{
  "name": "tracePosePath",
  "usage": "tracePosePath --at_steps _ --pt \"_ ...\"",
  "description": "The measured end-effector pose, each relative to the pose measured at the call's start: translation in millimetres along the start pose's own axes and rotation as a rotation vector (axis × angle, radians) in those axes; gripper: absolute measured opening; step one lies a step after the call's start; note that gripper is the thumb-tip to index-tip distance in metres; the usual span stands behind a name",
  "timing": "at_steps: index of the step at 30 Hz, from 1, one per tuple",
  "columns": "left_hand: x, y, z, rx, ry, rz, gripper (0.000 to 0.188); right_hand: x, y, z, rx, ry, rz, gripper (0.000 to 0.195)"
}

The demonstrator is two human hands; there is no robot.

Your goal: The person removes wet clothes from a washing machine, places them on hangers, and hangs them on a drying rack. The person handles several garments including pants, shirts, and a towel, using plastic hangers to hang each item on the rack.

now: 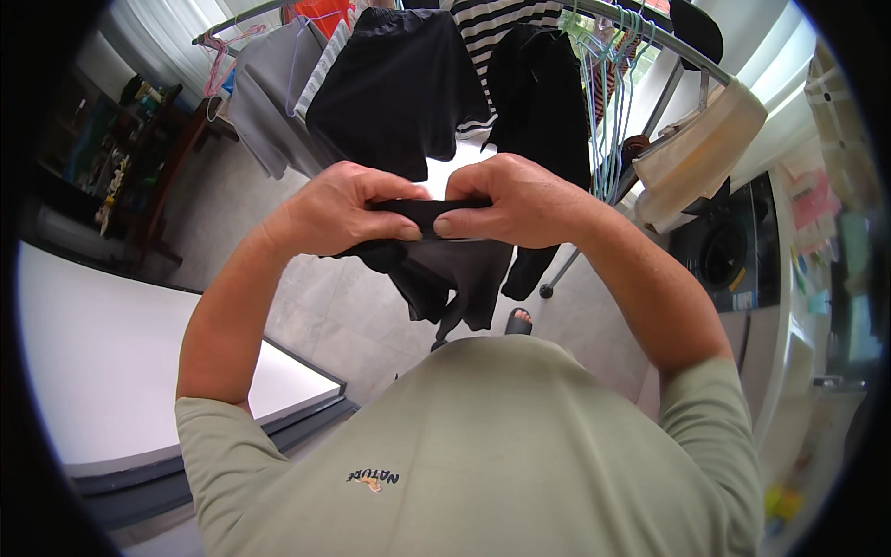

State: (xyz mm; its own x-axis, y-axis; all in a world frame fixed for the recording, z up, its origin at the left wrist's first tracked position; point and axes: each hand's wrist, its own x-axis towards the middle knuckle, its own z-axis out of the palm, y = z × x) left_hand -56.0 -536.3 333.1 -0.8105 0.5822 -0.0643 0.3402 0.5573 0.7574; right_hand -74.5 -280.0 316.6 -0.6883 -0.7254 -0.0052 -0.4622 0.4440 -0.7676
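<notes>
A dark garment (480, 271) hangs down in front of me, with its black band (428, 212) stretched between both hands. My left hand (334, 209) pinches one part of the band, thumb below and fingers above. With the same kind of grip, my right hand (511, 202) holds the band a short way to the right. The two thumb tips are close together but apart. Beyond my hands, black shorts (397, 83) and a black long garment (539, 104) hang from a metal clothes rack (661, 42).
Several pale green hangers (616, 104) cluster on the rack's right side, beside a cream cloth (703, 153). Grey cloth (278, 90) and pink hangers (221, 59) hang at the left. A front-loading washing machine (724, 244) stands right. A white surface (111, 355) lies to my left.
</notes>
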Motion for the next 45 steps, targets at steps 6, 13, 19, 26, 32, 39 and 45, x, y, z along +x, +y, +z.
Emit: tracePosePath --at_steps 6,13,19,26,32,39,45 --pt "-60.4 -26.7 -70.5 0.33 0.157 -0.132 0.014 -63.3 26.2 -66.1 -0.07 0.034 0.117 0.024" --pt "-76.9 -16.6 -95.3 0.461 0.34 -0.011 0.013 -96.6 16.9 -102.1 -0.565 0.243 -0.25 0.021" --pt "-83.2 -15.2 -111.9 0.541 0.36 0.011 0.02 -90.3 6.2 -100.1 -0.477 0.375 -0.302 0.012" --pt "-8.5 15.8 -28.2 -0.206 0.07 0.251 0.075 -12.9 -35.1 -41.1 -0.189 0.292 -0.327 0.019" --pt "-11.9 -8.0 -38.5 -0.019 0.089 -0.106 0.015 -14.9 -10.9 -48.0 -0.187 0.065 -0.098 0.023" --pt "-79.9 -50.5 -88.8 0.152 0.215 -0.082 0.019 -79.0 16.0 -80.9 -0.146 -0.022 0.049 0.033" --pt "-61.5 -16.1 -34.7 -0.115 0.25 0.084 0.029 -79.2 -12.1 -43.8 0.082 0.05 -0.103 0.018"
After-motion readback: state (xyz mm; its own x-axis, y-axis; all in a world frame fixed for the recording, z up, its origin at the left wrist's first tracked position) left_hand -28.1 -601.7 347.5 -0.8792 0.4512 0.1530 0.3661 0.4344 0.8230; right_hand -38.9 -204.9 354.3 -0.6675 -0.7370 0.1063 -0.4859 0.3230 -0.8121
